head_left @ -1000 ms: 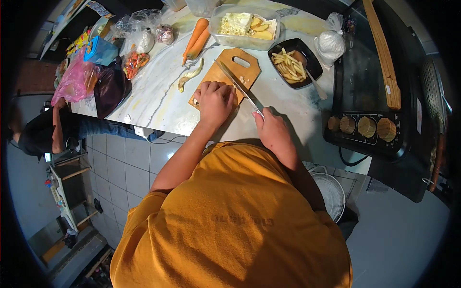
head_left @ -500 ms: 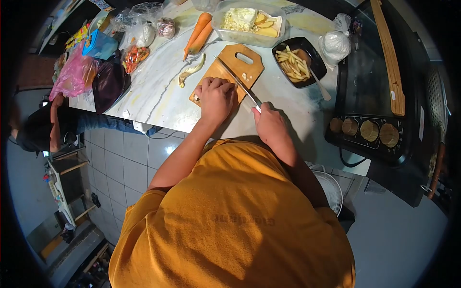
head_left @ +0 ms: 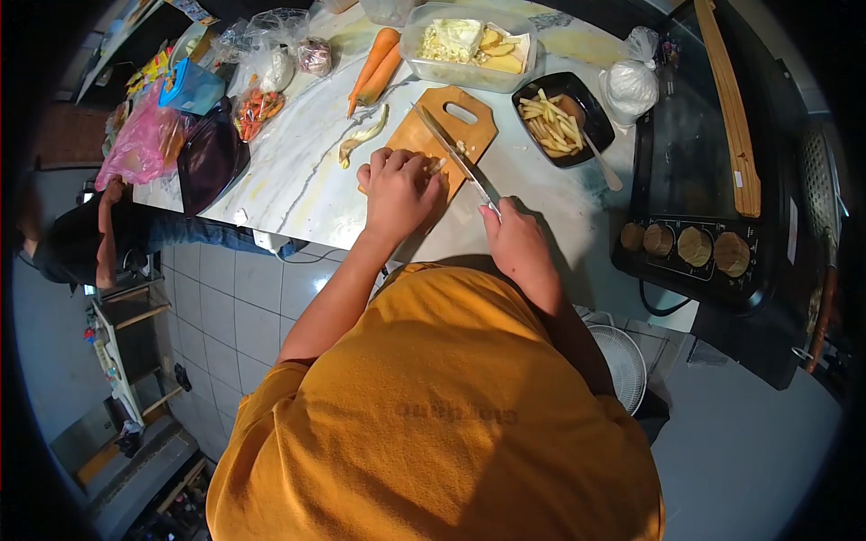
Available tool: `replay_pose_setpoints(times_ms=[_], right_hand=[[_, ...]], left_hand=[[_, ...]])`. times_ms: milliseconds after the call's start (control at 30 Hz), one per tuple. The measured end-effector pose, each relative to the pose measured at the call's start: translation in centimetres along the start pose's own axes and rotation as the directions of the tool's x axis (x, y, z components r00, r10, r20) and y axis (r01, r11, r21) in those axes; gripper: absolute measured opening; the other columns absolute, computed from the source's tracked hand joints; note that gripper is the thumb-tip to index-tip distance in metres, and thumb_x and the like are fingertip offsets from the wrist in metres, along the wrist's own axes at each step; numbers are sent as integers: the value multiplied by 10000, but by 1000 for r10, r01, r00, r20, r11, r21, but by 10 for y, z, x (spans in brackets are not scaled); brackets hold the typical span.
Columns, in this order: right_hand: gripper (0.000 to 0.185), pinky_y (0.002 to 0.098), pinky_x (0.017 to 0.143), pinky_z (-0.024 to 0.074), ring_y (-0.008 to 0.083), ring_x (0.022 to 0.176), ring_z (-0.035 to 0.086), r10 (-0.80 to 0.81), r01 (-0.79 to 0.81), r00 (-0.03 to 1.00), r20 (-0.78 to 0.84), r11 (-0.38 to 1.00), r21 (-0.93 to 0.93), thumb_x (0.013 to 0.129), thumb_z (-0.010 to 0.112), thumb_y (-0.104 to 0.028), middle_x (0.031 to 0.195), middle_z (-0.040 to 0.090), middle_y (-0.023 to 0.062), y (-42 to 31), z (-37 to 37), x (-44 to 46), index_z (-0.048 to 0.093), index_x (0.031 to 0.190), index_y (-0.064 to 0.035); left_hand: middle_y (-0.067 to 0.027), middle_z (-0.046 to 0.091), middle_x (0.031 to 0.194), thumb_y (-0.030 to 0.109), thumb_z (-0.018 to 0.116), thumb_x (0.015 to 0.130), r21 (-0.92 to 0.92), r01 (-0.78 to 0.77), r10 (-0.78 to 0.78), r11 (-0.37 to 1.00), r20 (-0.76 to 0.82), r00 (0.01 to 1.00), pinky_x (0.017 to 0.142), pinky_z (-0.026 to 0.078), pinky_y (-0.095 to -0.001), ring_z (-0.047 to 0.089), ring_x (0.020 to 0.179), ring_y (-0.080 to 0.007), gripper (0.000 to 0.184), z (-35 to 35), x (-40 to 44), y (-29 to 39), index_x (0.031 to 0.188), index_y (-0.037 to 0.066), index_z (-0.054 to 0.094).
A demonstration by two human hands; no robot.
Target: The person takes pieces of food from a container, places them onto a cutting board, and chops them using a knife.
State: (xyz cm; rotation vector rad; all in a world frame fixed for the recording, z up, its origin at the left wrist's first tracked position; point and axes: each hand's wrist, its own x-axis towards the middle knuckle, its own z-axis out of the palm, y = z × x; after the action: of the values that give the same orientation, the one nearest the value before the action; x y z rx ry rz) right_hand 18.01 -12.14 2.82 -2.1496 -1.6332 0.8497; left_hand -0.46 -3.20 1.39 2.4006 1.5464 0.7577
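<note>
Currently, knife is being gripped by closed right hand, blade slanting across cutting board near front edge of counter. Pale piece is being held down by curled left hand toward board's near edge; skin could be nicked should blade slip.

This looks like a kitchen – cutting board, knife, carrots, bowl of food sticks.

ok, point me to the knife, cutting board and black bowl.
Knife [head_left: 447, 145], head view, middle of the blade.
Cutting board [head_left: 413, 133], head view, bare surface left of the blade.
Black bowl [head_left: 598, 115], head view, inner wall on the right side.
</note>
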Motion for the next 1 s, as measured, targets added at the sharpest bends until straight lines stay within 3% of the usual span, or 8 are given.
replay_pose_setpoints(times_ms=[533, 1000], right_hand=[[367, 574, 750, 495, 494, 836, 643, 4, -3, 998, 68, 1000, -13, 999, 510, -369, 819, 667, 286, -6, 2, -2, 576, 991, -8], [379, 582, 747, 495, 504, 842, 640, 6, 0, 997, 83, 997, -74, 1011, 486, -372, 835, 670, 291, -8, 10, 9, 535, 1004, 4]], left_hand=[[-14, 624, 1001, 152, 759, 773, 11, 18, -18, 1000, -8, 1000, 845, 319, -453, 506, 1030, -265, 105, 7, -3, -2, 875, 130, 750], [-10, 667, 942, 211, 760, 788, 63, 58, -59, 996, 17, 998, 841, 316, -452, 526, 1013, -262, 111, 8, -2, -1, 885, 162, 783]])
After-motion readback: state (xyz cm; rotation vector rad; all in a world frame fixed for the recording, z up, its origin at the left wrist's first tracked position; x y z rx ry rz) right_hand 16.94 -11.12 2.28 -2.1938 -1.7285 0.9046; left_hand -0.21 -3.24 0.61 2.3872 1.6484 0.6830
